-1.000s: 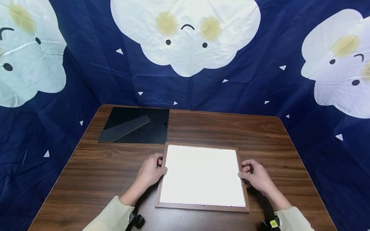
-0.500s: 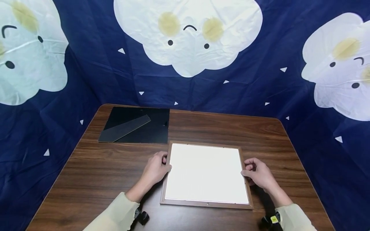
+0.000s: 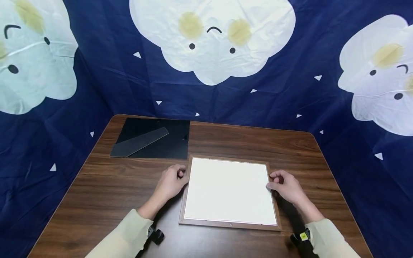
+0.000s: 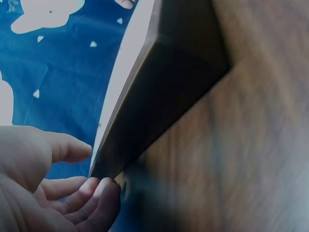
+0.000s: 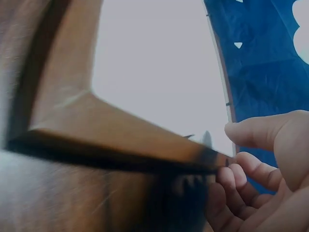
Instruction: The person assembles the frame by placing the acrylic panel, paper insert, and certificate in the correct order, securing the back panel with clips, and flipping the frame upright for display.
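Note:
A brown wooden picture frame (image 3: 231, 225) lies on the table with a white sheet (image 3: 230, 190) filling its opening. At its left side, my left hand (image 3: 171, 182) holds the edge between thumb and curled fingers. In the left wrist view the thumb (image 4: 72, 147) is at the upper edge, with the fingertips (image 4: 108, 186) against the side. My right hand (image 3: 288, 188) pinches the opposite side. From the right wrist, its thumb (image 5: 251, 131) reaches over the white sheet's edge while the other fingers curl against the frame's outer side.
A black backing board (image 3: 171, 141) with an angled stand leg (image 3: 140, 142) lies at the table's back left. The wood-grain table (image 3: 245, 138) ends at a dark blue cloth (image 3: 174, 95) printed with white clouds, which surrounds it on three sides.
The picture frame shifted slightly right between the first two frames, both hands moving with it. Since then the hands have slid a little left and away along its sides, while the frame stays nearly put.

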`<state>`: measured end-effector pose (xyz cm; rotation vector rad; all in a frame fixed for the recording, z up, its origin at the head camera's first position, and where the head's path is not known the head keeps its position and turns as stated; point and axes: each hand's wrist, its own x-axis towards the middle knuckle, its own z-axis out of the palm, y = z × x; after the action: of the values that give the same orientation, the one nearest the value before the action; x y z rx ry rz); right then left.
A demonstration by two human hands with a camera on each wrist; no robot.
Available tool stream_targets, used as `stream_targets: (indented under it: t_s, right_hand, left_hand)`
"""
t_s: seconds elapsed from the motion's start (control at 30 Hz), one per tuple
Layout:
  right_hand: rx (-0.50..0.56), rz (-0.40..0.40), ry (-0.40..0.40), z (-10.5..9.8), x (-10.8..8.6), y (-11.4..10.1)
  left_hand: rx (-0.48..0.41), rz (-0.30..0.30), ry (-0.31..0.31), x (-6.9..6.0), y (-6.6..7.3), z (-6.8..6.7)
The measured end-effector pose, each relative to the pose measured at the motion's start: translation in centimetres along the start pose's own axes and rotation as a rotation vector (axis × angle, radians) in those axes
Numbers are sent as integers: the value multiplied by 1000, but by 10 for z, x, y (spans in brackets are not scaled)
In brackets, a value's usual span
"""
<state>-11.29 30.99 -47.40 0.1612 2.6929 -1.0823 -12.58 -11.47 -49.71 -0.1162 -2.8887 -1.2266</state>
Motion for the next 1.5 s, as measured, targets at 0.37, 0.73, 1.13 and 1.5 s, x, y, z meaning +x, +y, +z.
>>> stream_targets:
  t_s: [0.37,0.73,1.13,1.5]
  right_hand:
    - [19,-77,16,5,25,-35]
    - [71,-165,23,31,57,-82]
    - [89,-224,-37,61,88,-117]
    - [66,-235,-105,90,105,-147]
  left_hand:
    - [0,-19,-5,18,-18,-36]
    - [56,-10,31,40,-38,-65]
    - [141,-58,25,60,-62,-83]
    - [185,-115,17,75,-87,-112]
